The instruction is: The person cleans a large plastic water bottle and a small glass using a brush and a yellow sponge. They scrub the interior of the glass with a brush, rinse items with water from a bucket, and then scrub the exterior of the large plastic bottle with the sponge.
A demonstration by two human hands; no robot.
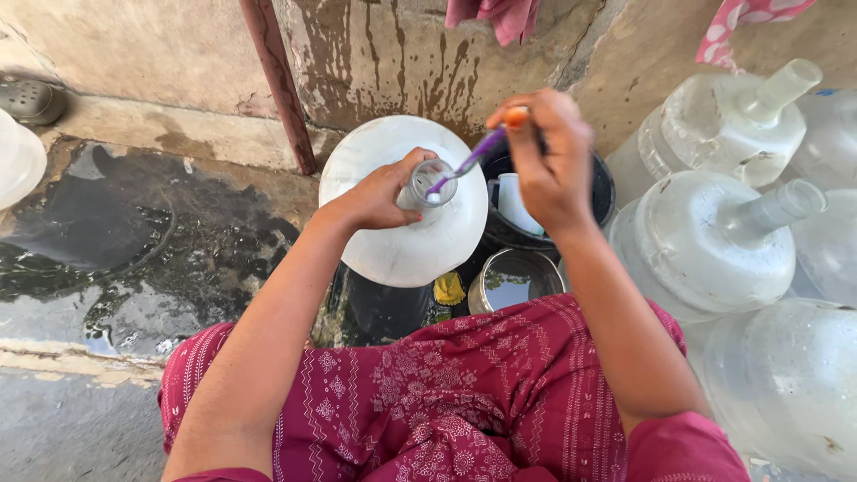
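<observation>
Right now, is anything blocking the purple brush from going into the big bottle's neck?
Nothing visible blocks it. The right hand holds the purple brush, and its tip is already in the open neck of the big bottle. The left hand grips that neck from the side, not over the opening.

Open room lies in the left half of the frame: the wet concrete floor (pixel 134 232) is bare from the rusty pole (pixel 278 85) out to the left edge. The right side is crowded with clear water jugs (pixel 714 241) standing packed together. At centre, the big white jug (pixel 406 232), the black tub (pixel 600 192) and the steel pot (pixel 515 278) block the way to the stained wall (pixel 393 54).
</observation>
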